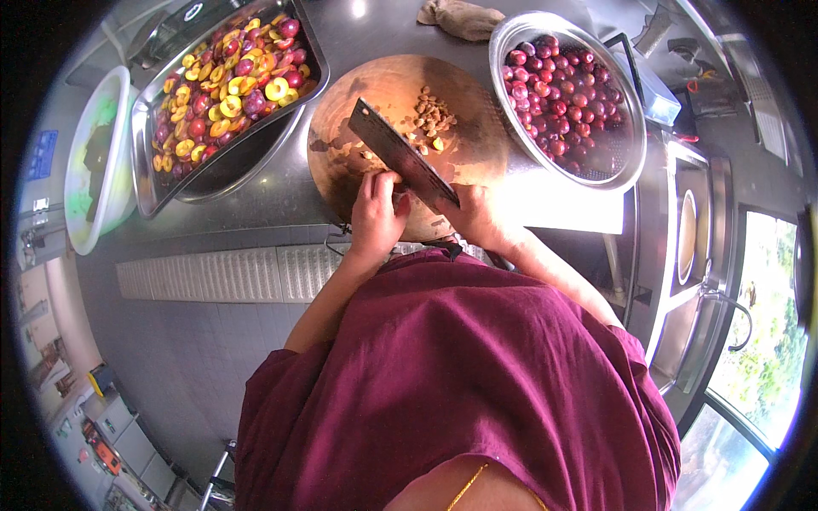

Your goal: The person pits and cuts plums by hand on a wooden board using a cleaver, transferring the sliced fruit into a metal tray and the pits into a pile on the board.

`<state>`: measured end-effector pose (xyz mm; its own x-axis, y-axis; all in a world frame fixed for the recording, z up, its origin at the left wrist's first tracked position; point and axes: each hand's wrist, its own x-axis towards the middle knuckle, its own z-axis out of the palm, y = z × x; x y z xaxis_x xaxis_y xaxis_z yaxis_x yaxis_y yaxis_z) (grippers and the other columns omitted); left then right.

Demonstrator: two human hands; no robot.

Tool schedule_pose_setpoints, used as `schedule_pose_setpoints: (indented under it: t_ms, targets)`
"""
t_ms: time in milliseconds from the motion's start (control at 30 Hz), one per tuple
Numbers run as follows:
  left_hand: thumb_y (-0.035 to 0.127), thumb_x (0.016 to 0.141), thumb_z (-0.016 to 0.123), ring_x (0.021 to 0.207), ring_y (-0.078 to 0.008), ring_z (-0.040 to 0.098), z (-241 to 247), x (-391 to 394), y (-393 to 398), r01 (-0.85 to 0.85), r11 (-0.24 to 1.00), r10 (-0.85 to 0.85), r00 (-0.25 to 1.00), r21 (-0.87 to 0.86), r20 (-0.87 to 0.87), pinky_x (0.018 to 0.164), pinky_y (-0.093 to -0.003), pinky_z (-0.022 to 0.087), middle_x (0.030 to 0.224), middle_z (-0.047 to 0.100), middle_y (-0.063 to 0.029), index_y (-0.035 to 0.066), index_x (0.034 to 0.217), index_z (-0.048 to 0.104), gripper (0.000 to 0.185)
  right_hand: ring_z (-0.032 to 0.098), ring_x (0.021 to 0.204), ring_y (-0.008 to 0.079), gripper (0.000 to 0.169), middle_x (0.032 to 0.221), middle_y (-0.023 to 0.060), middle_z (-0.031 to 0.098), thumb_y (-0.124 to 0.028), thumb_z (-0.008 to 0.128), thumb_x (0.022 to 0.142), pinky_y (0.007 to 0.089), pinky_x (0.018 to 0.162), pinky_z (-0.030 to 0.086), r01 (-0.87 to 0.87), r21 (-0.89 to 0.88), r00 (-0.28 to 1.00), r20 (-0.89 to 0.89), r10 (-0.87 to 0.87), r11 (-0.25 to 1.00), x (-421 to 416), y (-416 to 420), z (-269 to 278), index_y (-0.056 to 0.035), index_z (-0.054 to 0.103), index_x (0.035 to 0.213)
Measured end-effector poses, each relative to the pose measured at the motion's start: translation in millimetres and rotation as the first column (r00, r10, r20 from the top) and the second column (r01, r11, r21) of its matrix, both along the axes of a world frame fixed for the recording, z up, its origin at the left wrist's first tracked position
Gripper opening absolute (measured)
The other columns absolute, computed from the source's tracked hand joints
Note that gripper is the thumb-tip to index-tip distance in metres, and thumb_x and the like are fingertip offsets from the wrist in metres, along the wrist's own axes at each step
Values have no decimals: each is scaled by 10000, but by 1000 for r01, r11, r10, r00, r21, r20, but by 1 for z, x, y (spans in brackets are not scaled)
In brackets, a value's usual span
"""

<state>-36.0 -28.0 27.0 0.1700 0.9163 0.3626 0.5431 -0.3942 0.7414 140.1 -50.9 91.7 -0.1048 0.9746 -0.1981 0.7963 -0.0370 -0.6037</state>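
My right hand (pixel 478 214) grips a cleaver (pixel 409 156), its broad blade slanting up and left above a round wooden chopping block (pixel 345 96). Below the blade, at the block's near side, is my left hand (pixel 380 211) with its fingers bent and thumb close to them. Something dark shows by those fingertips, but the blade partly covers it and I cannot tell whether it is held. Beyond the cleaver lies a small heap of brown fruit stones (pixel 431 110) on the block. A bit of yellow plum flesh (pixel 438 144) rests nearer the blade.
On the left, a steel tray (pixel 223 150) of cut plums sits over another metal vessel, beside a white plastic basin (pixel 96 220). A perforated metal colander (pixel 629 153) with whole plums stands right. A cloth (pixel 460 20) lies at the back of the steel counter (pixel 377 32).
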Motion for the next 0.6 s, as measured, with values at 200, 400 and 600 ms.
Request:
schedule_pose_setpoints:
  t_ms: [200, 400, 600]
  targets:
    - [94, 718, 713, 825, -333, 611, -10, -8, 4, 91, 995, -94, 989, -30, -118, 723, -412, 498, 900, 602, -127, 48, 942, 551, 280, 640, 674, 354, 321, 712, 217, 625, -305, 590, 887, 445, 614, 485, -19, -104, 1000, 2, 19, 994, -1, 10, 24, 8, 654, 863]
    - [144, 715, 728, 801, -311, 616, 1, -6, -3, 106, 994, -107, 990, -7, -97, 698, -408, 500, 863, 613, -109, 57, 911, 578, 262, 640, 712, 404, 372, 714, 252, 624, -314, 477, 943, 490, 667, 497, -125, -85, 991, 34, 128, 989, 4, 7, 31, 11, 635, 854]
    - [206, 736, 748, 733, -286, 609, -10, -6, 0, 73, 997, -73, 994, -5, -86, 654, -391, 496, 817, 602, -105, 54, 889, 589, 268, 630, 694, 401, 281, 721, 246, 617, -264, 514, 917, 478, 624, 494, -116, -44, 989, 89, 119, 992, -4, 4, 25, -6, 616, 874]
